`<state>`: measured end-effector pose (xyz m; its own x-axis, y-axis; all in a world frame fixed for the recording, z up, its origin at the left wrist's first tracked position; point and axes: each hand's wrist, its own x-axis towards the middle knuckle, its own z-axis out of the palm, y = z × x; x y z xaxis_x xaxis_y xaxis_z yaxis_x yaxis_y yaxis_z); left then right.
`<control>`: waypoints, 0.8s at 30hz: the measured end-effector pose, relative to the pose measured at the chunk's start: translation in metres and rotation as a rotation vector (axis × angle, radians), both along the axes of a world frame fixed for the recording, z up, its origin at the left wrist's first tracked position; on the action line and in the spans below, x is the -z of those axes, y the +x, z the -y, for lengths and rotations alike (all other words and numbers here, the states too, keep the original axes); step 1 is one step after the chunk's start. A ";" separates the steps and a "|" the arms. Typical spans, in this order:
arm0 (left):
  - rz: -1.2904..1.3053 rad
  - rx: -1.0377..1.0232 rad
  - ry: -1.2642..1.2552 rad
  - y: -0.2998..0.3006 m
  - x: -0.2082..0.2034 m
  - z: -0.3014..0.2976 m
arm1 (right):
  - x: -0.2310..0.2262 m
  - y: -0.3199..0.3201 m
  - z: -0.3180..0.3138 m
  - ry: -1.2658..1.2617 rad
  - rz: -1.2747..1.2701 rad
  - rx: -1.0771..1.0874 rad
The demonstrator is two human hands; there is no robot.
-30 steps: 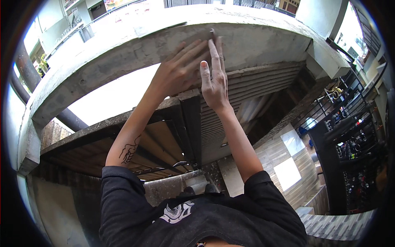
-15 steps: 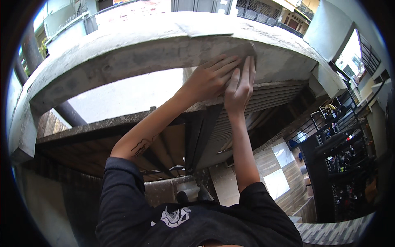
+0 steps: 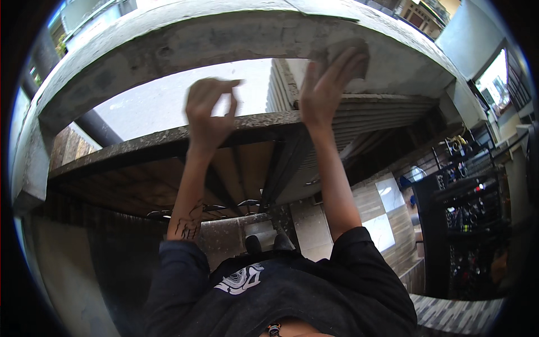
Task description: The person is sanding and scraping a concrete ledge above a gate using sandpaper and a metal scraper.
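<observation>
At the beam, my flat right hand covers the sheet; left hand unclosed. Uneven pressure could cause slip.

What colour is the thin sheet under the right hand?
Brownish grey sheet, best in the head view.

Daylight, strong, from the street side; we note the pavement beyond the opening washed nearly white. The concrete beam is bright along its top, its near face in soft grey shade. Below, the wooden panel sinks into dimness—little detail for us there. Pale floor tiles catch light at right. Left hand blurred, right hand softly smeared. Fisheye bends straight edges; corners fall to black.
</observation>
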<state>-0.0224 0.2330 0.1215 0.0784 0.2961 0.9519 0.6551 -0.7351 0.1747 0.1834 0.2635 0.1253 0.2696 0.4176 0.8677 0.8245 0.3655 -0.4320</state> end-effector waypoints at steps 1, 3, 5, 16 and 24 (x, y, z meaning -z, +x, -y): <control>0.083 -0.086 -0.101 -0.015 0.008 0.003 | 0.004 -0.002 0.003 -0.037 0.075 -0.029; 0.226 -0.103 -0.244 -0.031 0.016 0.001 | -0.018 0.025 -0.008 -0.017 -0.074 0.010; 0.113 -0.192 -0.376 -0.040 0.011 0.000 | -0.030 0.049 -0.018 0.013 -0.222 0.059; -0.151 -0.449 -0.904 -0.047 0.002 0.002 | -0.039 0.035 -0.019 -0.036 -0.375 0.046; -0.171 -0.490 -0.994 -0.052 0.004 -0.003 | -0.060 0.086 -0.013 -0.117 -0.513 0.044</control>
<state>-0.0741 0.2358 0.1179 -0.1481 0.9532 0.2636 0.9069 0.0246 0.4207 0.2695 0.2766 0.1853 0.6667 0.4826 0.5680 0.5102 0.2601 -0.8198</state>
